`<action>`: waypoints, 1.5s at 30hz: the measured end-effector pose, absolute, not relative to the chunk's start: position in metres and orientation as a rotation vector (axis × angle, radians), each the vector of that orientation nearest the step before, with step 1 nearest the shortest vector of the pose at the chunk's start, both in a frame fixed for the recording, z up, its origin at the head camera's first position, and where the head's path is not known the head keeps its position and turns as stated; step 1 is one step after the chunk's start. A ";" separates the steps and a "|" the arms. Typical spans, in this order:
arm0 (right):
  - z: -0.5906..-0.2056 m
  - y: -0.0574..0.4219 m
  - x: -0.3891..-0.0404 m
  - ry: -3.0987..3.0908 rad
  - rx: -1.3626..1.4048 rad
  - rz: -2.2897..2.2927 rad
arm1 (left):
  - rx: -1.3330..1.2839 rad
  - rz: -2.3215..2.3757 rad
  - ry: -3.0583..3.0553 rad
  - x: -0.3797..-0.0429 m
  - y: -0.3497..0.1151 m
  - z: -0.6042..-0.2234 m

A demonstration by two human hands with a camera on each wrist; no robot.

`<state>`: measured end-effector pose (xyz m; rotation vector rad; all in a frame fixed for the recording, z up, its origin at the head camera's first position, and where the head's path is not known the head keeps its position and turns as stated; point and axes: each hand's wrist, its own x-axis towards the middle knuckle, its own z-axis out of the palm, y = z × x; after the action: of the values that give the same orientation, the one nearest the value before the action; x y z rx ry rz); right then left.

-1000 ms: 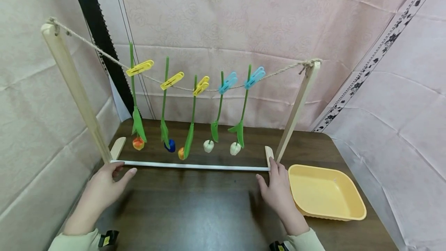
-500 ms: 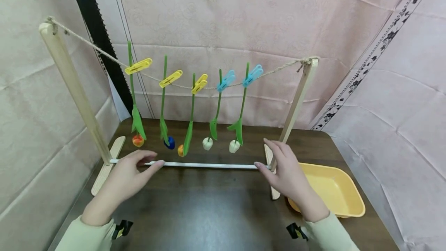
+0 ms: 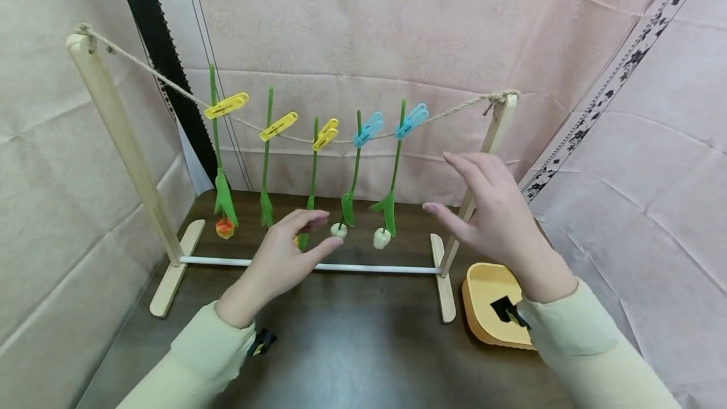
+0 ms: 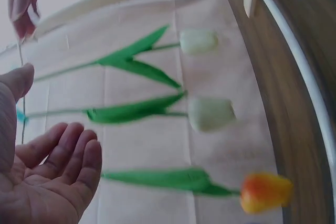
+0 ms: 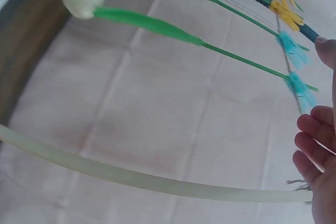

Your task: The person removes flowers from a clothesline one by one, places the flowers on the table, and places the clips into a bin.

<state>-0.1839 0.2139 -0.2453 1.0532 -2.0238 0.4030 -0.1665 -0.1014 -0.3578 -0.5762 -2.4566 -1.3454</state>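
Observation:
Artificial tulips hang upside down from a rope (image 3: pixel 462 105), clipped by their stems. On the right, a white tulip (image 3: pixel 382 238) hangs from a blue clothespin (image 3: pixel 411 122), beside another white tulip (image 3: pixel 338 230) on a second blue clothespin (image 3: pixel 369 129). Yellow clothespins (image 3: pixel 279 126) hold the others, among them an orange tulip (image 3: pixel 224 228) at far left. My left hand (image 3: pixel 278 264) holds nothing, fingers loosely bent, in front of the middle flowers and hiding the blue bloom. My right hand (image 3: pixel 494 213), also holding nothing, is raised before the right post (image 3: pixel 467 207), fingers extended.
The rope runs between the right post and a left wooden post (image 3: pixel 122 144), both on flat feet (image 3: pixel 176 279). A white rod (image 3: pixel 375 268) joins them low down. A yellow tray (image 3: pixel 485 308) stands at right, partly behind my right sleeve. Patterned cloth surrounds the brown table (image 3: pixel 352 346).
My left hand has left the rod's left end, moving right and up to the middle flowers. My right hand has risen from the right foot. The stand stays in place.

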 end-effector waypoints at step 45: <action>-0.176 0.172 -0.234 -2.181 0.967 0.085 | -0.610 -1.456 -2.180 -0.228 0.013 -0.304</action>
<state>-0.2343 0.1724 -0.1763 0.9668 -2.1809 0.0849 -0.2279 0.0132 -0.3044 -0.6096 -2.1799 -1.4561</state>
